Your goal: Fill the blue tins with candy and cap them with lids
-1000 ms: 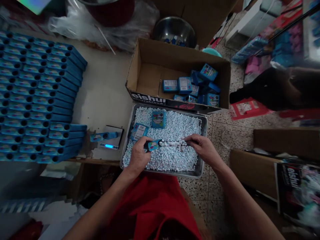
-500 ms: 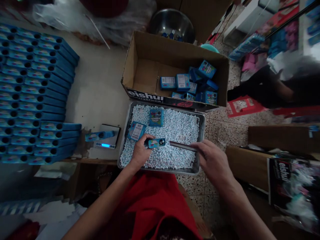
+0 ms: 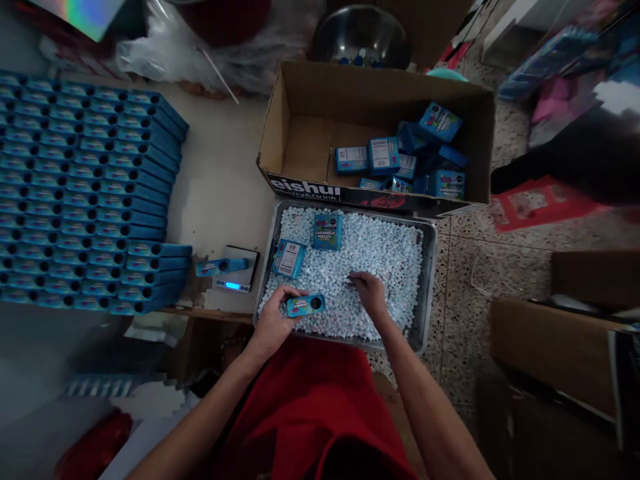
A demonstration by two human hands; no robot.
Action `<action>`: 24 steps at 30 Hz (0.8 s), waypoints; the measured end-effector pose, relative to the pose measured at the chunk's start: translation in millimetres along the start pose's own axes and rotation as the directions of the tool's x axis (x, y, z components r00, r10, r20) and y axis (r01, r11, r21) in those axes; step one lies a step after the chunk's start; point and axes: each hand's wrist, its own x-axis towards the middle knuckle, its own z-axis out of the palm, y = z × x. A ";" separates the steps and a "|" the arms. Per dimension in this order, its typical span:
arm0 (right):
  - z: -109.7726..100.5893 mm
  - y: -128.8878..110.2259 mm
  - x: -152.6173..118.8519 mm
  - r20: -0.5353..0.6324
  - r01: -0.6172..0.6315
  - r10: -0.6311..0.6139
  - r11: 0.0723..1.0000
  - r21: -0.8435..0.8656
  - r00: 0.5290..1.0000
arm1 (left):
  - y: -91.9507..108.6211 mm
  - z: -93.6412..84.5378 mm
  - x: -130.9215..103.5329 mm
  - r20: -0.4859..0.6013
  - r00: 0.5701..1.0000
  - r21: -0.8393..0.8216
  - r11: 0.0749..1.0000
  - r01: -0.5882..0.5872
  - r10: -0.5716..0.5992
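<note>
My left hand [image 3: 277, 319] grips a small blue box [image 3: 306, 305] by its left end, over the front left of a metal tray [image 3: 429, 287]. A dark round hole shows at the box's right end. Small pale candies [image 3: 370, 233] fill the tray. My right hand [image 3: 369, 291] is over the candies right of the box, its fingers pinched together; what they hold is too small to make out. Two more blue boxes lie on the candies, one face up [image 3: 327, 231] at the back, one [image 3: 289, 259] at the left.
A cardboard box [image 3: 305, 87] holding several blue boxes stands behind the tray. To the left are a scale [image 3: 250, 257] with a blue box on it and stacked blue boxes [image 3: 150, 193]. A metal bowl [image 3: 361, 30] is at the back.
My right hand has moved left and in over the candies, and the metal scoop-like tool it held no longer shows clearly. The view has shifted, so the scene sits further right.
</note>
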 end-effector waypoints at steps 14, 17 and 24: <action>-111.9 -108.8 -50.8 0.146 0.199 -0.174 0.962 -0.186 0.974 | 8.3 21.7 17.1 -0.063 0.990 0.102 0.988 -0.119 0.125; -112.3 -138.8 -59.3 0.150 0.273 -0.230 0.859 -0.433 0.962 | 7.1 26.1 20.7 -0.039 0.988 0.135 0.980 -0.144 0.151; -97.9 -185.0 -80.3 0.199 0.291 -0.213 0.658 -0.694 0.957 | -1.3 31.9 28.7 -0.055 0.983 0.173 0.971 -0.165 0.176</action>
